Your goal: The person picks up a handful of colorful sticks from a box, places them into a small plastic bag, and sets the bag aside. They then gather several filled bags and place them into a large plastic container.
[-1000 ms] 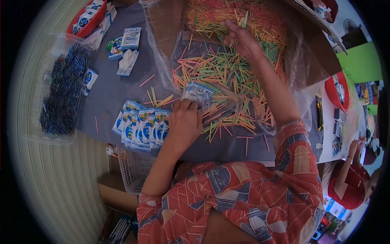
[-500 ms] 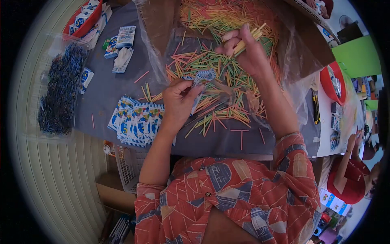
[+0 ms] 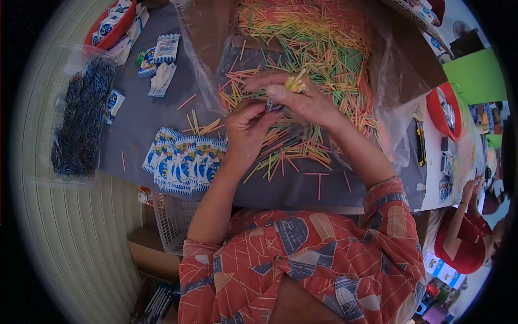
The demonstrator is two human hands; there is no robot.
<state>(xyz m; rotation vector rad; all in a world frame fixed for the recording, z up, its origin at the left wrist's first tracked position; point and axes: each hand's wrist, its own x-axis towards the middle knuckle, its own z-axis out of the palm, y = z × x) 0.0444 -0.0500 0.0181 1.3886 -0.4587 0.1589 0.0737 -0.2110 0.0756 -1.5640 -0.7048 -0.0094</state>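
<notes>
Yellow sticks now near packet

Left hand holding packet, right hand gripping yellow sticks

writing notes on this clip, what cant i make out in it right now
- Packet in the left hand: head view, mostly covered by the fingers of both hands.
- Number of sticks in the right hand: head view, bunched and partly behind its fingers.
- Print on the fanned packets: head view, too small and overlapped.
- Red basket: head view, cut off by the top edge.
</notes>
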